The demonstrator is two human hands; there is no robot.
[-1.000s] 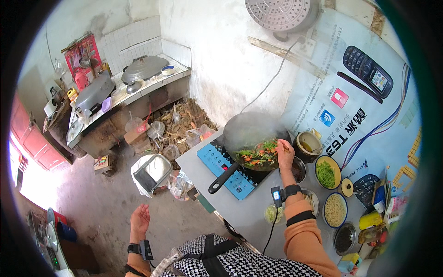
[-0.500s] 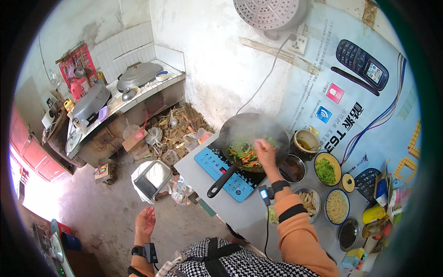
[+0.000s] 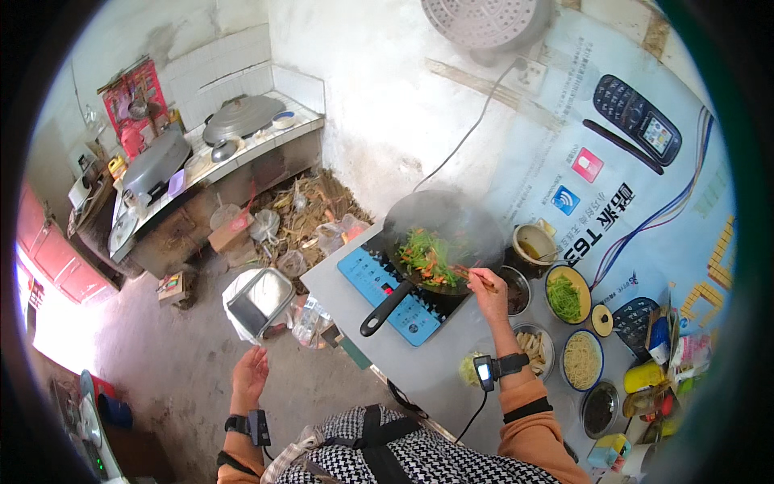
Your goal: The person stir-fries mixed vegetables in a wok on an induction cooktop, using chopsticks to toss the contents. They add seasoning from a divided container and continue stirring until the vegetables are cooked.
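Observation:
A black wok [image 3: 486, 242] with a long dark handle sits on the blue induction cooker [image 3: 363, 286], and steam rises from it. In the wok lie stir-fried vegetables [image 3: 429, 260], green strips mixed with orange ones. At the wok's right rim my right hand [image 3: 488, 289] is closed around brown chopsticks [image 3: 461, 272], whose tips reach into the vegetables. My left hand [image 3: 251, 373] hangs over the floor at the counter's left, holding nothing, its fingers stretched out and a little curled.
Right of the wok stand a dark-liquid bowl [image 3: 516, 292], an oil pot [image 3: 534, 244], a bowl of green strips [image 3: 567, 297], a noodle bowl [image 3: 582, 360] and a bowl of pale pieces [image 3: 535, 348]. Bottles and packages crowd the right edge. A metal-topped bin [image 3: 266, 301] stands left of the counter [image 3: 387, 355].
My right hand has moved from over the wok rightward and toward me, bringing the chopsticks into view. The vegetables have shifted in the wok. My left hand stays low, slightly nearer the left.

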